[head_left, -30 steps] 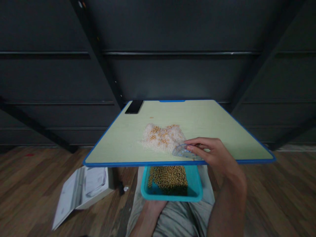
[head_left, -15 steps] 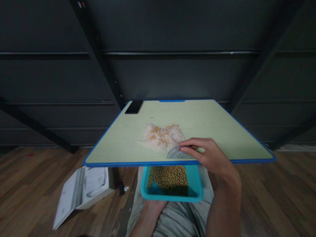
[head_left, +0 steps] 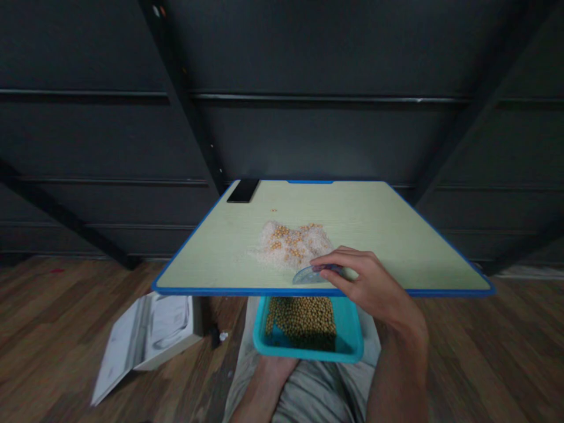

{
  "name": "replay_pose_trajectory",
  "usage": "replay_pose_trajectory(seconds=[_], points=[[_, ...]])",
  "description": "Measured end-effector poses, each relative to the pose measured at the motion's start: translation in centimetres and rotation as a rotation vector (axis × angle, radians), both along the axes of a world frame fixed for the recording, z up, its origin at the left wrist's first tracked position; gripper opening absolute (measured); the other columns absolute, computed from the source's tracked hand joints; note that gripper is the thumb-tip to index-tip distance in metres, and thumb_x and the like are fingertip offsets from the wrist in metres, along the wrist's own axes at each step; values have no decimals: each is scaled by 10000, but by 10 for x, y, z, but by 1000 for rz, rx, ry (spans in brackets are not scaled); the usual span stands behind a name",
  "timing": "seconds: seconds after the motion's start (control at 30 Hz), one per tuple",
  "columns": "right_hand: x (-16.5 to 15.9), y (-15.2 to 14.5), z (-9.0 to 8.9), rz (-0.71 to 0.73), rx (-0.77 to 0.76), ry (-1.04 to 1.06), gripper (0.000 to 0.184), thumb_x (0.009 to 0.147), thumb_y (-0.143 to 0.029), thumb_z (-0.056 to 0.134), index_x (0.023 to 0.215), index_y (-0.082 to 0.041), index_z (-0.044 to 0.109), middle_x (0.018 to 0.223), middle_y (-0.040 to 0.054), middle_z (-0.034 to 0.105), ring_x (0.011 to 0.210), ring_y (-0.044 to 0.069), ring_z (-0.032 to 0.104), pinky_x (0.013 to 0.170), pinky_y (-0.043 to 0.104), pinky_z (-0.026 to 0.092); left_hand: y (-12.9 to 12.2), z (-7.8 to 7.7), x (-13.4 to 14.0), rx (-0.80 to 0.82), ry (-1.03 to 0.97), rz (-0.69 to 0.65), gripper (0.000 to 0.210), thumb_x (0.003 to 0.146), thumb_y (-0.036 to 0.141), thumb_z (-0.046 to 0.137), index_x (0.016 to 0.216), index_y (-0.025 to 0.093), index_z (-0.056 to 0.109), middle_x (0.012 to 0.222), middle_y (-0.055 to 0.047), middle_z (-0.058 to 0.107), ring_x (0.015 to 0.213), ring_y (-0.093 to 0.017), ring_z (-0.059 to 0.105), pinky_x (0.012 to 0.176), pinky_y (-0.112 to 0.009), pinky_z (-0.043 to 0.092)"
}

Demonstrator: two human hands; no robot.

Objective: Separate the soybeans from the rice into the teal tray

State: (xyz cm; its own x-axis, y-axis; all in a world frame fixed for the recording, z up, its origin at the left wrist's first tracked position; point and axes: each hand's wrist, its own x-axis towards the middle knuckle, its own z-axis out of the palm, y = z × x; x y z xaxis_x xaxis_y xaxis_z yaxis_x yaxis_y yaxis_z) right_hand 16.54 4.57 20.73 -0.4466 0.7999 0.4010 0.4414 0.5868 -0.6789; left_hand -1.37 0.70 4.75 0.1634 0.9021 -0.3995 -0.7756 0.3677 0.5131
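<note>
My right hand (head_left: pixel 361 276) pinches a clear, half-round plastic protractor (head_left: pixel 308 275) between thumb and fingers, low over the near edge of the table. The protractor's curved side faces left and reaches the front of a pile of white rice (head_left: pixel 273 256). Yellow soybeans (head_left: pixel 294 239) lie scattered on that rice. Below the table edge, a teal plastic basin (head_left: pixel 350 335) rests on my lap, with many soybeans (head_left: pixel 308 317) inside it. My left hand (head_left: pixel 278 365) reaches under the basin's near side; its fingers are hidden.
The pale folding table (head_left: pixel 374 217) has a blue rim. A black phone (head_left: pixel 243 191) lies at its far left corner. An open white box (head_left: pixel 170 341) sits on the wooden floor to the left, and a dark panelled wall (head_left: pixel 317 141) stands behind.
My right hand has shifted slightly left with the protractor, which now lies flatter to view. The camera view has moved a little; the left hand stays under the basin.
</note>
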Motion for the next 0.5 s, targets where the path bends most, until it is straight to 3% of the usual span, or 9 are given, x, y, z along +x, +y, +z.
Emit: replay_pose_trajectory(seconds=[0.1, 0.33, 0.5], points=[[-5, 4, -2, -26, 40, -14, 236, 942, -162, 641, 1078, -301, 775, 1062, 4, 799, 1012, 223, 726, 930, 401, 552, -2, -8, -2, -23, -210, 51, 429, 918, 326, 411, 1181, 357, 749, 1176, 19, 801, 1353, -231, 580, 1094, -440, 510], [-19, 13, -8, -45, 106, -13, 240, 977, -152, 607, 1104, -288, 758, 1089, 9, 787, 1037, 212, 702, 952, 391, 532, 0, -28, -4, 29, -246, 66, 403, 903, 376, 470, 1204, 357, 737, 1275, 11, 764, 1350, -238, 585, 1096, -431, 499], [-23, 19, -14, -74, 126, 1, 255, 982, -157, 590, 1108, -292, 764, 1071, 24, 779, 1014, 219, 698, 924, 392, 534, 2, -21, -2, 80, -142, 55, 405, 899, 377, 500, 1244, 390, 712, 1337, 53, 729, 1394, -234, 541, 1129, -425, 471]])
